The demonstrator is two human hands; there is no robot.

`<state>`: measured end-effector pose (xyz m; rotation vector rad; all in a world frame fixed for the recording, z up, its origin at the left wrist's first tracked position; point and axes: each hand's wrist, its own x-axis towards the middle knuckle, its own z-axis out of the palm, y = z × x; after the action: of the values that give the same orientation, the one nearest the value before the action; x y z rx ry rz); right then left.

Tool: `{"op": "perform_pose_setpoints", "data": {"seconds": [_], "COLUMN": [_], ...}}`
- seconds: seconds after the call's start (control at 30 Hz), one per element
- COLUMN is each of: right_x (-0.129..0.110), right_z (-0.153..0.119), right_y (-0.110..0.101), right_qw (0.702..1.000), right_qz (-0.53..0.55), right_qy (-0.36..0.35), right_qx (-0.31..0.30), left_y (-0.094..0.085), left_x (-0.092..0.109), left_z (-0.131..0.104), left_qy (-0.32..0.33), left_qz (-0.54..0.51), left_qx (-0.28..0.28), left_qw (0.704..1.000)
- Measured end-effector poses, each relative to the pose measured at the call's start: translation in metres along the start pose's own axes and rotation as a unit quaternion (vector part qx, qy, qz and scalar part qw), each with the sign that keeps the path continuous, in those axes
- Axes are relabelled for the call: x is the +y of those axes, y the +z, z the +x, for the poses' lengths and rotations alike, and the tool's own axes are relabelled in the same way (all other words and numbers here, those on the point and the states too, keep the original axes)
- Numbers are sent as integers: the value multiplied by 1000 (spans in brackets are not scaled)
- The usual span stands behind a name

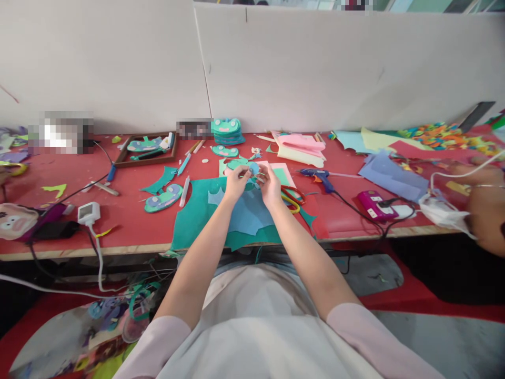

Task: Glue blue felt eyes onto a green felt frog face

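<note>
Between my two hands, over the middle of the table, is a small round light-blue felt piece (254, 168). The fingertips of my left hand (237, 181) pinch its left side. On its right side the fingers of my right hand (270, 183) are closed on it too. Below them lie blue felt (246, 210) and a larger dark green felt sheet (189, 226). Scissors with yellow and red handles (291, 202) rest just right of my right hand. A green felt face shape (163, 198) and a white marker-like tube (184, 191) are to the left.
Behind stand stacked green felt shapes (228, 131) and a wooden tray (149, 158). Pink felt (302, 145), a blue glue gun (317, 176) and a purple power socket (376, 206) with cables lie right. Another person's arm (487, 210) is at the right edge.
</note>
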<state>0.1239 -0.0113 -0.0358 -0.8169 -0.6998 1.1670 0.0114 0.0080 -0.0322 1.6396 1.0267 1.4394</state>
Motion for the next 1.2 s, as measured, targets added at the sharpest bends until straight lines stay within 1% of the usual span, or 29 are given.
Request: {"op": "perform_pose_setpoints", "data": {"seconds": [0.3, 0.5, 0.8, 0.97, 1.2], "right_x": [1, 2, -1, -2, -3], "right_z": [1, 0, -2, -3, -3], "right_y": [0, -1, -3, -3, -2], "right_qw": [1000, 989, 980, 981, 990], "right_qz": [-25, -131, -163, -165, -122], "right_qy": [-17, -71, -110, -103, -57], "right_qx": [4, 8, 7, 15, 42], "left_y": [2, 1, 2, 2, 0], "left_x": [1, 5, 7, 8, 3], "left_z": [0, -1, -3, -3, -2], "left_qy": [-10, -4, -13, -17, -42], "left_qz": [6, 8, 15, 15, -10], "left_qx": [-8, -15, 5, 15, 37], "left_qw": [1000, 1000, 1000, 1000, 998]}}
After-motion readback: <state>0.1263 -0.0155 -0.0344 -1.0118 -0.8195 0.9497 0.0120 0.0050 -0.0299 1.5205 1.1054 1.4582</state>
